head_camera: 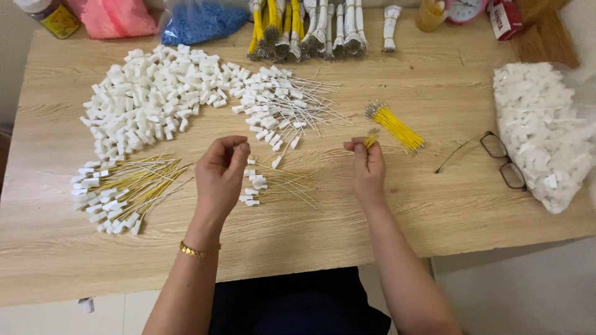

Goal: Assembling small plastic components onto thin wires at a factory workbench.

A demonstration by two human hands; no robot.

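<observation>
My right hand (pixel 367 166) pinches a short yellow wire (pixel 371 139) at its fingertips, just left of a loose bundle of yellow wires (pixel 395 127). My left hand (pixel 221 174) hovers with fingers curled; whether it holds a small white piece I cannot tell. Between the hands lie a few white connectors with thin wires (pixel 267 183). A big heap of white plastic connectors (pixel 149 96) fills the table's left. White-wired connectors (pixel 279 105) lie beside it, and yellow-wired connectors (pixel 121 192) lie at the near left.
A clear bag of white connectors (pixel 540 133) sits at the right, with black eyeglasses (pixel 503 160) beside it. Bundled yellow and white wire sets (pixel 310 28) line the far edge, next to blue (pixel 202 22) and pink (pixel 115 17) bags. The wooden table (pixel 298 229) ends near me.
</observation>
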